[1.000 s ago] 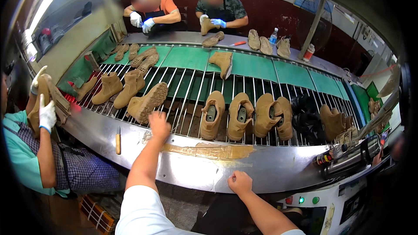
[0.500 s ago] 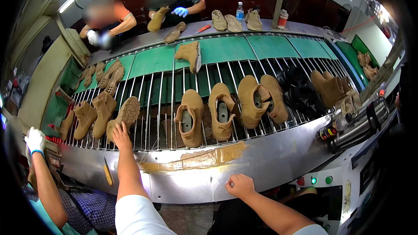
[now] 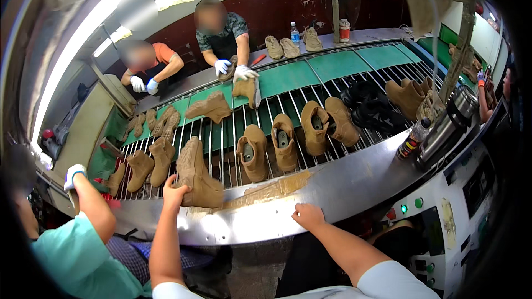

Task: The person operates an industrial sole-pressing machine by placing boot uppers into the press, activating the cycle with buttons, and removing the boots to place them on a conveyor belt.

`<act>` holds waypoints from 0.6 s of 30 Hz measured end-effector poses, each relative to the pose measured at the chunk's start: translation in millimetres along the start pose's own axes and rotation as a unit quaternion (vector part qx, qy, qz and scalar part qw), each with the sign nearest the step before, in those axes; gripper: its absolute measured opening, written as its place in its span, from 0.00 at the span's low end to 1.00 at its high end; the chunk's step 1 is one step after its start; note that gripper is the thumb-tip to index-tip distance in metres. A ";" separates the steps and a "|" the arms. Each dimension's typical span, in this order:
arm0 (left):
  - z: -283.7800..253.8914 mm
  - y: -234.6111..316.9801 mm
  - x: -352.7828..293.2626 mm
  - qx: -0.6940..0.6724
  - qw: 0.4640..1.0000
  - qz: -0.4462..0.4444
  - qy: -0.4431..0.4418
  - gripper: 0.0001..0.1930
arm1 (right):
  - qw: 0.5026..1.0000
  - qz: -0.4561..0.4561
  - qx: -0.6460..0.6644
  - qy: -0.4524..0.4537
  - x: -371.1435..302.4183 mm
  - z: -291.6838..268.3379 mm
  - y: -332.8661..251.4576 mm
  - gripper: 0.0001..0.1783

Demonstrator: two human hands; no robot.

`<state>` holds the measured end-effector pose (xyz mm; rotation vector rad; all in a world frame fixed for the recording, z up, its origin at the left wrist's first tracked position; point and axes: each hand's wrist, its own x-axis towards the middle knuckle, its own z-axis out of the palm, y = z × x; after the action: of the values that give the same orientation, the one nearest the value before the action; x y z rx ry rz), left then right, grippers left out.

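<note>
My left hand (image 3: pixel 175 192) is closed on a tan boot (image 3: pixel 195 173), thumb and fingers gripping near its heel. The boot is tilted over the near edge of the rack of metal rods (image 3: pixel 223 160), its treaded sole turned left. My right hand (image 3: pixel 308 217) is curled into a loose fist by the front edge of the steel ledge (image 3: pixel 343 194), with nothing visible in it. Right of the held boot, a tan shoe (image 3: pixel 253 158) and another tan shoe (image 3: pixel 284 147) stand on the rods with grey pieces inside. Further left stand a tan boot (image 3: pixel 162 160) and its neighbour (image 3: pixel 139 170).
More tan shoes (image 3: pixel 316 127), black shoes (image 3: pixel 377 113) and boots (image 3: pixel 407 97) line the right. A steel flask (image 3: pixel 451 122) and dark bottle (image 3: pixel 411 141) stand beside the button panel (image 3: pixel 438 216). Co-workers sit across; one's gloved hand touches a boot (image 3: pixel 246 93). Another person (image 3: pixel 83 227) is close left.
My left hand has lifted the boot and brought it toward me. Across the rack, a co-worker's gloved hand has reached a boot, and another boot now lies on its side. The view has tilted.
</note>
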<state>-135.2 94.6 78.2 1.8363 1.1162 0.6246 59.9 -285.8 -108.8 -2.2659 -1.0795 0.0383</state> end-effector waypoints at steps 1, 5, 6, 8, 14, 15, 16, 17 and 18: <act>-2.1 12.6 -40.0 -0.188 0.978 -0.078 -0.038 0.35 | 1.000 0.008 0.007 -0.009 -3.7 -3.1 1.1 0.09; 23.5 -7.3 -170.5 -0.522 0.832 -0.160 -0.095 0.38 | 0.968 0.131 0.177 -0.122 -7.3 -15.2 -3.3 0.11; 35.7 11.9 -208.7 -0.620 0.753 -0.142 -0.168 0.40 | 0.937 0.165 0.262 -0.160 -9.3 -21.6 -8.5 0.14; 70.4 -21.7 -245.6 -0.725 0.645 -0.082 -0.225 0.42 | 0.840 0.177 0.466 -0.212 -23.3 -42.7 -31.7 0.26; 184.9 35.2 -335.0 -0.769 0.309 -0.308 -0.467 0.31 | 0.491 0.019 0.849 -0.194 -70.0 -188.3 -85.9 0.47; 192.4 76.7 -349.5 -0.723 0.313 -0.282 -0.547 0.28 | 0.482 0.024 0.857 -0.181 -81.4 -202.3 -69.9 0.46; 197.6 103.3 -359.6 -0.671 0.319 -0.250 -0.620 0.25 | 0.468 0.025 0.867 -0.170 -94.3 -212.6 -53.9 0.44; 207.9 111.6 -365.0 -0.614 0.430 -0.202 -0.630 0.24 | 0.455 0.025 0.876 -0.157 -106.0 -224.1 -39.4 0.44; 216.7 111.3 -367.1 -0.548 0.534 -0.147 -0.627 0.23 | 0.432 0.020 0.896 -0.103 -117.4 -256.2 -54.0 0.39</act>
<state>-93.6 -344.0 76.1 0.4998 -0.1292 -0.2980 15.8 -477.2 100.4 -0.2089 -0.3744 0.9793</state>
